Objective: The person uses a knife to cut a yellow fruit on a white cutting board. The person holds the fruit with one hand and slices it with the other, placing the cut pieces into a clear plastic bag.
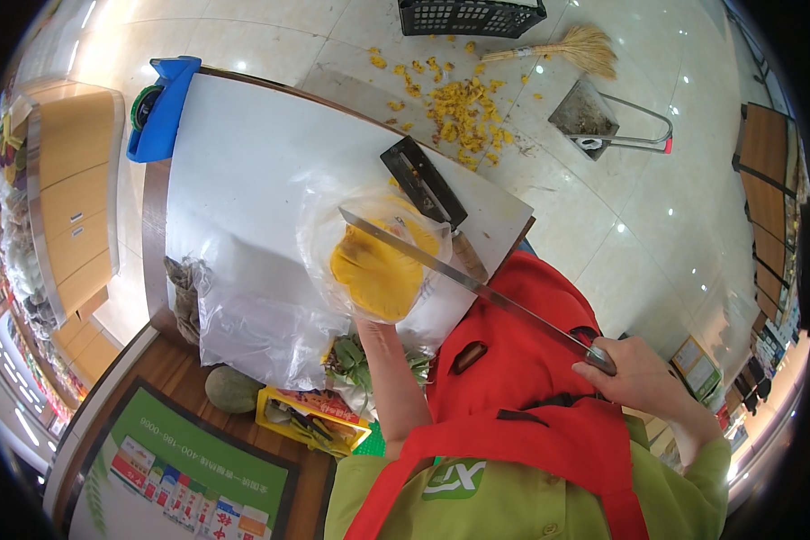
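Observation:
My right hand grips the handle of a long narrow-bladed knife at the right, beside the red apron. Its blade stretches up and left, across a clear plastic bag with a large yellow piece of peeled fruit or vegetable in it. My left forearm reaches up to the lower side of this piece; the hand itself is hidden under or behind the bagged piece. Close by on the white tabletop lies a dark, broad-bladed cleaver with a wooden handle.
A blue tape dispenser stands at the table's far left corner. Plastic bags, a yellow basket and a green melon are near. On the floor are yellow peelings, a straw hand broom, a dustpan and a black crate.

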